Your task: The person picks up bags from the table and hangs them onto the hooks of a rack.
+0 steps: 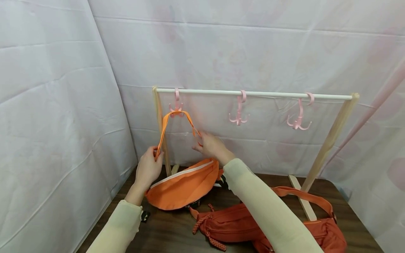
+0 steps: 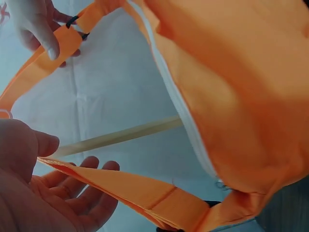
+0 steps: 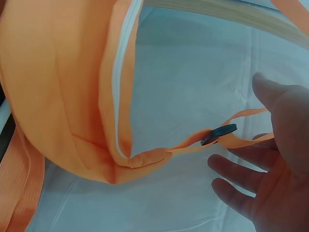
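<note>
An orange waist bag [image 1: 183, 186] with a white zipper is in front of the rack's left end in the head view. Its orange strap [image 1: 164, 128] arches up to the left pink hook [image 1: 176, 105] and appears to lie over it. On the strap's left side is my left hand [image 1: 149, 169]; the left wrist view shows the strap across its loosely bent fingers, thumb apart. To the right, my right hand [image 1: 213, 147] touches the strap's other side, its fingers spread beside a dark buckle [image 3: 219, 134] in the right wrist view.
A white rail [image 1: 209, 92] on wooden posts carries two more pink hooks, a middle hook [image 1: 239, 110] and a right hook [image 1: 299, 114]. On the dark wooden table [image 1: 158, 235] lies a rust-red bag [image 1: 227, 223], partly under my right arm. White curtains [image 1: 63, 123] surround the table.
</note>
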A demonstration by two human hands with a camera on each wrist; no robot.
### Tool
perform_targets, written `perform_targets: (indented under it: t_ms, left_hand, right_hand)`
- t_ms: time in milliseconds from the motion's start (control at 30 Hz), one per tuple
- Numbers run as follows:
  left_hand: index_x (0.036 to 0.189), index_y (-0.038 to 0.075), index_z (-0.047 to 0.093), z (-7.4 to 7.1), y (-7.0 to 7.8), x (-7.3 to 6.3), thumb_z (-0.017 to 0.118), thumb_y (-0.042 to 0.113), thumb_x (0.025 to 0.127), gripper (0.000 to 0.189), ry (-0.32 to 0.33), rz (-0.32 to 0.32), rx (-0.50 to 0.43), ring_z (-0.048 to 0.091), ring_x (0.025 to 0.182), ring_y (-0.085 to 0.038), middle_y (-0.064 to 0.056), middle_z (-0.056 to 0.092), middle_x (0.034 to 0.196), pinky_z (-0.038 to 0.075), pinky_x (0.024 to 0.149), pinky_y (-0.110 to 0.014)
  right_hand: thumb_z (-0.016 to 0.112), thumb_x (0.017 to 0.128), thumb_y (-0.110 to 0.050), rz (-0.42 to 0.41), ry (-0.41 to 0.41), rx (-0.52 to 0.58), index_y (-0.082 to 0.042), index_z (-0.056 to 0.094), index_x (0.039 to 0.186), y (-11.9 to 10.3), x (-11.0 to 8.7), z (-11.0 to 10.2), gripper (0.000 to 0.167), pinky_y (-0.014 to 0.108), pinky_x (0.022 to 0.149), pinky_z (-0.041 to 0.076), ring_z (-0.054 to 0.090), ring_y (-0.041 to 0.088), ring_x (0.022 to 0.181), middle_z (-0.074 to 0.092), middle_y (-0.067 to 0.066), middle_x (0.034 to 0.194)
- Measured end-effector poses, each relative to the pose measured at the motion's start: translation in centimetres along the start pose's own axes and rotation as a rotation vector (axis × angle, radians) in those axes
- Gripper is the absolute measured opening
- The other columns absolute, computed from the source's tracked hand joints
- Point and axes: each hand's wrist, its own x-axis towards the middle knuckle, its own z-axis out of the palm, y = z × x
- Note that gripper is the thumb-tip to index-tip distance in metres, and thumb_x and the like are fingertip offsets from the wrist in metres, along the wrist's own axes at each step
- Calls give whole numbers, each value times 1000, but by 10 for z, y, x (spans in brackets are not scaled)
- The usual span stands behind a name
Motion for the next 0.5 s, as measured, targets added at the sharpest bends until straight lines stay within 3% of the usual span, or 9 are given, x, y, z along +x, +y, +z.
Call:
perform_targets:
  t_ms: [100,233,500]
  left_hand:
    - [139,1,59,2,-3,-3,65,24,107,40,-8,-14,-8,68,85,-32,-15,69,104,55,71,-50]
    - [143,-1,55,4,-8,-8,65,27,107,47,-14,-35,-9,69,97,-35,-18,67,116,56,80,-54]
    - [148,-3,49,2,-8,-21,68,29,104,58,28,-43,-22,59,111,-42,-25,58,134,50,93,-58]
  right_hand:
    - [73,99,-51,-7,2,18,-11,39,163,5,-5,1,82,47,105,51,63,29,126,59,10,147]
    - [76,98,-50,-6,-1,50,-9,38,162,10,-13,0,85,48,103,51,63,30,123,59,13,146]
    - [78,94,-55,28,-24,57,-11,28,168,19,-29,-6,100,47,111,47,56,28,136,45,9,162]
